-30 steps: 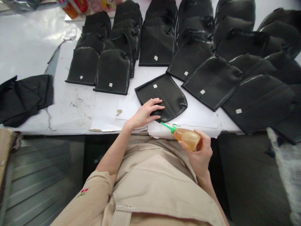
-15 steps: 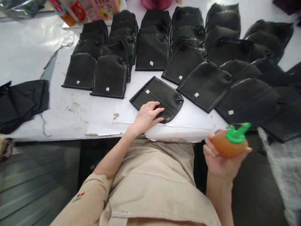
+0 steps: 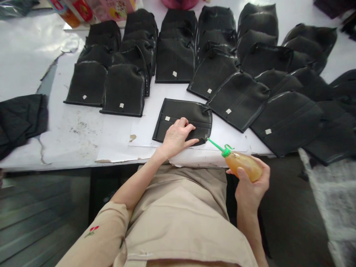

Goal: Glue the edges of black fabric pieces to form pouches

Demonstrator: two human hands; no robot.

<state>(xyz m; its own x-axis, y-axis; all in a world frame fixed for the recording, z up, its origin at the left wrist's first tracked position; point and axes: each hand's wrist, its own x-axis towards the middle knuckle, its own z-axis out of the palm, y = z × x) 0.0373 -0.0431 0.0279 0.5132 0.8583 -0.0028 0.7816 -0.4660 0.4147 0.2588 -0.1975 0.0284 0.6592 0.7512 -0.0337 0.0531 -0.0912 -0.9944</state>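
Note:
A black fabric piece (image 3: 172, 109) with rolled edges and a small pale tag lies flat at the table's front. My left hand (image 3: 179, 135) rests on it, fingers spread and pressing its lower middle. Wrapped around a squeeze bottle (image 3: 243, 165) of amber liquid is my right hand (image 3: 251, 185). The bottle's long green nozzle (image 3: 215, 144) points left, its tip at the lower right corner of the piece. Along the piece's right edge shows a thin shiny line.
Rows of similar black pieces (image 3: 175, 55) overlap behind and to the right (image 3: 292, 115). Dark folded cloth (image 3: 23, 120) lies at left. Bottles and a pink box (image 3: 111, 9) stand at the back left. The white table covering (image 3: 78, 137) is torn in places.
My right hand has moved left and tipped the bottle so its nozzle meets the piece's corner. The piece has turned under my left hand and now lies straighter.

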